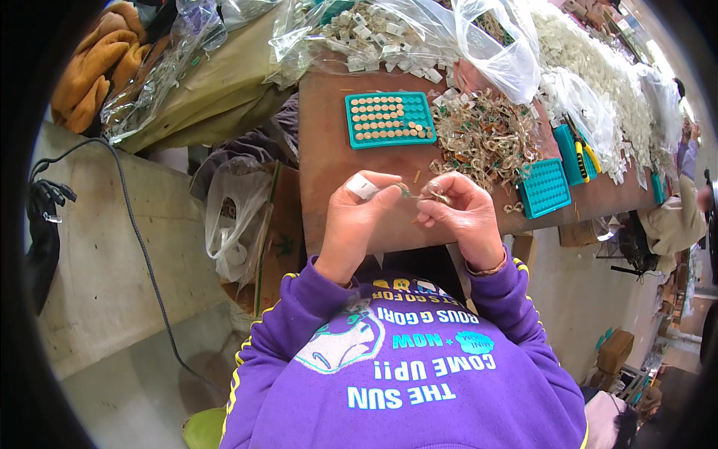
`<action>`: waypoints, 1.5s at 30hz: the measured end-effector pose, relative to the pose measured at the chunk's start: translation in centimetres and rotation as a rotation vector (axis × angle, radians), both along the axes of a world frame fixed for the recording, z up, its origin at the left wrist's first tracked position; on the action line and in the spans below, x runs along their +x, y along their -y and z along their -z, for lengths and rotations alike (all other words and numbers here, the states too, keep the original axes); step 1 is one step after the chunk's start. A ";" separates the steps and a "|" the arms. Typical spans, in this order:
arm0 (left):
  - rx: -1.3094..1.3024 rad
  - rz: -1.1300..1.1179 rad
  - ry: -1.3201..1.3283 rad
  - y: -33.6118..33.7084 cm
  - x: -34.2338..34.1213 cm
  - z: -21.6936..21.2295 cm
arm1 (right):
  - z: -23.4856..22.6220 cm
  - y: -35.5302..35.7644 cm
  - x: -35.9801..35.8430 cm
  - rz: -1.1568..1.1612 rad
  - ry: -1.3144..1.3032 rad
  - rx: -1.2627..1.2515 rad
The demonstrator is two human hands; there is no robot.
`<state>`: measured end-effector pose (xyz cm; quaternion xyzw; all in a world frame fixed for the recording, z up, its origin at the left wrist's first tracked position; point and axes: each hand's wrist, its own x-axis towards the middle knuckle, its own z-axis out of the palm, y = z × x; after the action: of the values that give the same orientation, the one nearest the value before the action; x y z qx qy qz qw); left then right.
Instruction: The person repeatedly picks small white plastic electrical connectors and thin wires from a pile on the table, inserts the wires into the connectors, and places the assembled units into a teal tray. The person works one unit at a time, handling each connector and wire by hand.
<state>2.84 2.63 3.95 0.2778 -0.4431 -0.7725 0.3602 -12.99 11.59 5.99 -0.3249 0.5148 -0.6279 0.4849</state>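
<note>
Above the near edge of the brown table [329,112], my two hands are close together with fingertips pinched. My left hand [357,215] is closed, with a small white tag [362,186] between thumb and forefinger. At its fingertips is a tiny greenish piece [404,190]. Opposite it, my right hand [470,213] pinches a small shiny ring-like piece [436,191], whose kind is too small to make out. A thin link seems to run between the two pinches. Beyond them lies a teal tray [416,100] with rows of round beige discs.
A tangled heap of clear loops and small brown and green bits [486,135] spreads beyond my right hand. Right of it are a smaller teal tray [544,188] and yellow-handled pliers [586,156]. White tags [374,34] and plastic bags [497,52] crowd the back.
</note>
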 end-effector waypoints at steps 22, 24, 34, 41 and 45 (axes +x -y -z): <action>-0.242 -0.064 0.015 -1.4 -0.4 -1.5 | -0.9 -1.2 1.8 0.194 -0.676 -0.267; -0.177 -0.059 -0.020 -1.6 -0.5 -1.4 | -0.9 -1.7 1.5 0.192 -0.711 -0.226; -0.185 -0.041 -0.006 -2.1 -0.8 -1.2 | -1.8 -1.4 0.6 0.314 -1.200 -0.366; -0.114 0.001 -0.045 -2.6 -0.6 -0.8 | -0.4 -0.6 1.1 0.254 -1.152 -0.420; 0.025 0.014 -0.052 -2.8 -0.7 -0.4 | -0.2 -0.6 1.6 0.292 -1.162 -0.457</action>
<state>2.10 5.43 4.37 0.2588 -0.4258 -0.7876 0.3626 -11.39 12.18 6.15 -0.6338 0.5859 -0.5030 -0.0451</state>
